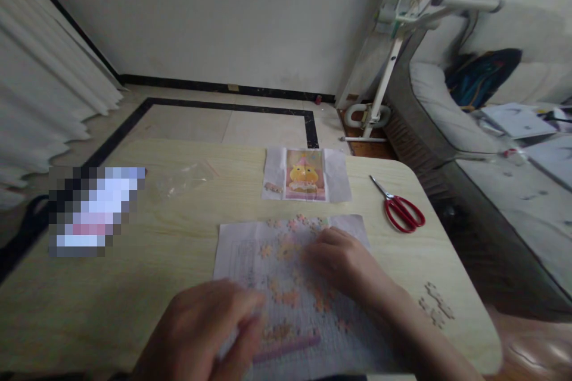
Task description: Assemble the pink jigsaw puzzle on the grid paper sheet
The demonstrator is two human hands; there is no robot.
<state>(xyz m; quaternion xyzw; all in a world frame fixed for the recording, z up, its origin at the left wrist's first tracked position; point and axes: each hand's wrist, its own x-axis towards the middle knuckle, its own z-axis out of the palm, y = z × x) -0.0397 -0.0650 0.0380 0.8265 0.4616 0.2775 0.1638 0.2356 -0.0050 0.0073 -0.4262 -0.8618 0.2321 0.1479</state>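
A white sheet [243, 253] lies on the light wooden table [179, 274], scattered with several small pink and orange puzzle pieces [286, 297]. My right hand [339, 262] rests palm down on the pieces near the sheet's middle, fingers curled over them. My left hand [201, 330] is blurred at the sheet's near left corner, fingers bent; whether it pinches a piece I cannot tell. A reference picture of a yellow chick [305, 175] lies on paper beyond the sheet.
Red-handled scissors [401, 208] lie at the right of the table. A few joined pale pieces [435, 303] sit near the right edge. A clear plastic bag [183, 178] lies at the left, beside a pixelated object [93, 208]. A sofa with clutter [491, 149] stands right.
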